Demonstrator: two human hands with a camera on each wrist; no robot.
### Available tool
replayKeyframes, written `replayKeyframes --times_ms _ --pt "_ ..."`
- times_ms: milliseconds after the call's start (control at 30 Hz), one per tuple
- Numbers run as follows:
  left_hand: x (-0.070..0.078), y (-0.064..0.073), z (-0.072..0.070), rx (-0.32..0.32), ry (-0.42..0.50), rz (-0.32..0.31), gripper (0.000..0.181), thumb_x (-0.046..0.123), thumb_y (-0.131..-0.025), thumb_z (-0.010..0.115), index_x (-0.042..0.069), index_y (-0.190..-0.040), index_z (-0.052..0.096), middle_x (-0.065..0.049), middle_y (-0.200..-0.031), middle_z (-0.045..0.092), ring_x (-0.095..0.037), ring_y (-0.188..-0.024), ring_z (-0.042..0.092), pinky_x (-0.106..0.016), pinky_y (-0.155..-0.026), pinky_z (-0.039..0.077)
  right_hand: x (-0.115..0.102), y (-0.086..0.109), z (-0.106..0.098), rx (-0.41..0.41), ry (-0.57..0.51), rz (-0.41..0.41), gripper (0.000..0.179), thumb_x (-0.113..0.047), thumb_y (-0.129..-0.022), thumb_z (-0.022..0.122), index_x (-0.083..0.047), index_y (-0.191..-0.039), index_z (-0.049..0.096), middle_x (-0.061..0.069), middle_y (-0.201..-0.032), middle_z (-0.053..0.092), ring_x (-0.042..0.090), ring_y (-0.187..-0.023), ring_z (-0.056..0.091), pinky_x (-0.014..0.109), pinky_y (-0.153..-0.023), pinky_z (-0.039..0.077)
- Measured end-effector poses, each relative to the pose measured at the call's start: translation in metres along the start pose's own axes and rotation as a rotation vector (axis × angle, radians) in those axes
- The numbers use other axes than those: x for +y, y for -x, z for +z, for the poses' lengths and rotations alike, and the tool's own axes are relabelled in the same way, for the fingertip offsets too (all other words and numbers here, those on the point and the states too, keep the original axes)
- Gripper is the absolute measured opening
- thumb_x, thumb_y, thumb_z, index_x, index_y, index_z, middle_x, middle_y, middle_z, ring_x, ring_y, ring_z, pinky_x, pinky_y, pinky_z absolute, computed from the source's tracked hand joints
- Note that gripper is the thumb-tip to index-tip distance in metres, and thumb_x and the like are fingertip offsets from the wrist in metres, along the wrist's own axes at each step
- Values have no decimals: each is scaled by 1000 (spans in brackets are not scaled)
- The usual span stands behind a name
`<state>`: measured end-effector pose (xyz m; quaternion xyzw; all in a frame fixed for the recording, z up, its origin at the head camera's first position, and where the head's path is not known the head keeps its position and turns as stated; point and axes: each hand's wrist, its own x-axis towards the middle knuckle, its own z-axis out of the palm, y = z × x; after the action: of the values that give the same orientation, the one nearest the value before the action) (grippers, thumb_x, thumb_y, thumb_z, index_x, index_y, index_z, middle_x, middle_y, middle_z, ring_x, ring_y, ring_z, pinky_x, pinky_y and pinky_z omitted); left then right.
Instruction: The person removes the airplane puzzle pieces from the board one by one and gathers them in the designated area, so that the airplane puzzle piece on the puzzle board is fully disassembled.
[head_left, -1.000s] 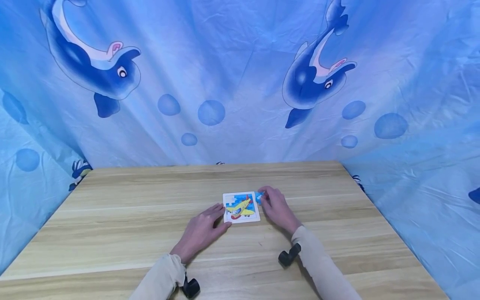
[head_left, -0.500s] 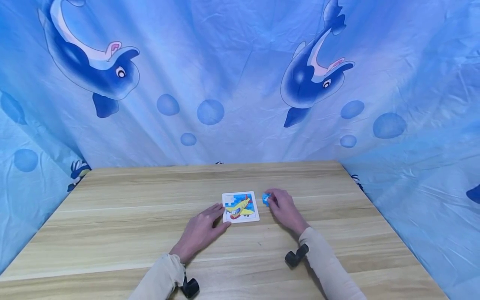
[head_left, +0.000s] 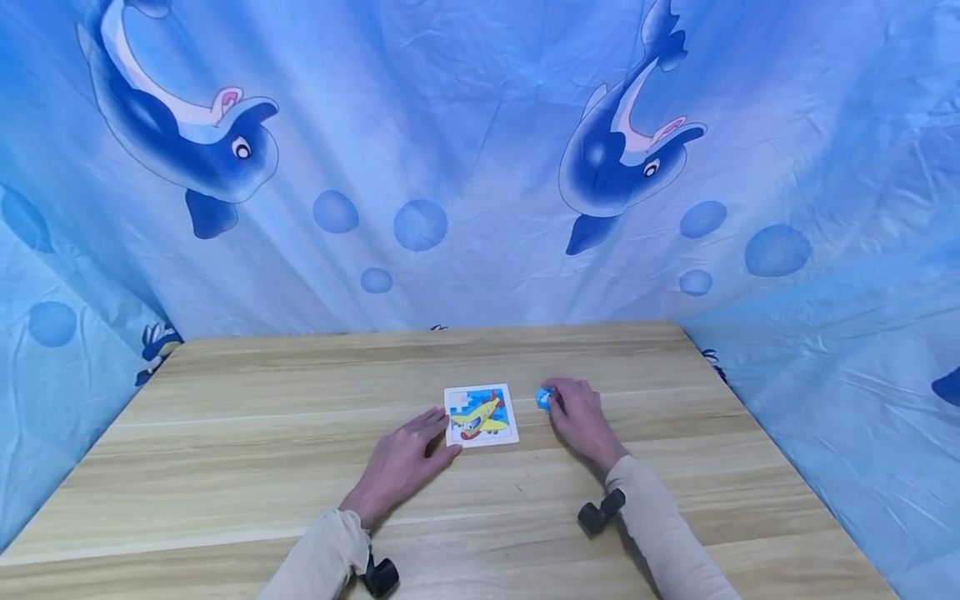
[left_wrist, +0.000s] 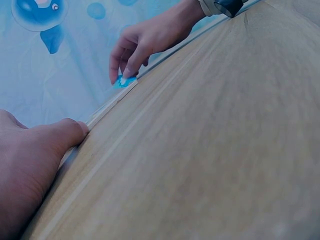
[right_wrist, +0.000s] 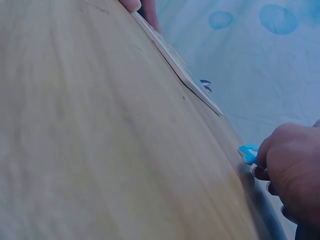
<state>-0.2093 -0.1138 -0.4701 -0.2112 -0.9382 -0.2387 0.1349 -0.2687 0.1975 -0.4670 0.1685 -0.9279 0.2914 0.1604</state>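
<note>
1. The right hand [head_left: 583, 417] has its grip closed on a small blue puzzle piece [head_left: 543, 400], pinched between thumb and fingers.
2. The piece sits at the very tips of that grip and pokes out on the side facing the puzzle board [head_left: 512, 417]; the palm lies behind it, to the right.
3. Seen from the head, the piece is to the right of the board, near its upper right part but apart from it, with a strip of bare surface [head_left: 528, 433] between them.
4. The right wrist view shows a white patch on the blue of the piece; whether its underside touches the surface I cannot tell.
5. The left hand [head_left: 401, 458] has a relaxed grip, thumb and fingers spread: the fingers touch the board's left edge and the thumb meets its lower left corner. The piece is well apart from this grip, across the board.
6. The board lies flat, showing a yellow airplane [head_left: 480, 418] on blue, with a pale gap [head_left: 459, 402] at its upper left.
7. Beyond the surface hangs a blue curtain [head_left: 480, 150] printed with dolphins.
</note>
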Motion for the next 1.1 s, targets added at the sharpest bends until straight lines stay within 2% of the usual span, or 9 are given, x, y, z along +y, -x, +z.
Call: replayKeyframes --times_ms 200,600,1100 --pt "0 0 0 3 4 -8 58 48 -94 73 8 -136 69 -13 -145 60 -33 -134 57 -52 -104 51 1 1 -1 3 33 15 25 -7 -97 67 -1 -121 69 7 -96 63 33 -99 54 47 -84 43" --pt "0 0 1 -2 -2 -10 59 48 -95 73 8 -137 67 -13 -146 59 -32 -134 56 -52 -105 50 5 1 2 24 7 -12 22 -4 -95 69 2 -116 72 11 -100 65 33 -99 53 46 -86 44" --pt "1 0 1 9 -2 6 58 47 -95 73 7 -137 68 -13 -145 60 -33 -133 57 -52 -103 51 10 2 2 29 -21 -38 19 -3 -96 69 -1 -114 74 12 -104 64 29 -96 51 42 -82 43"
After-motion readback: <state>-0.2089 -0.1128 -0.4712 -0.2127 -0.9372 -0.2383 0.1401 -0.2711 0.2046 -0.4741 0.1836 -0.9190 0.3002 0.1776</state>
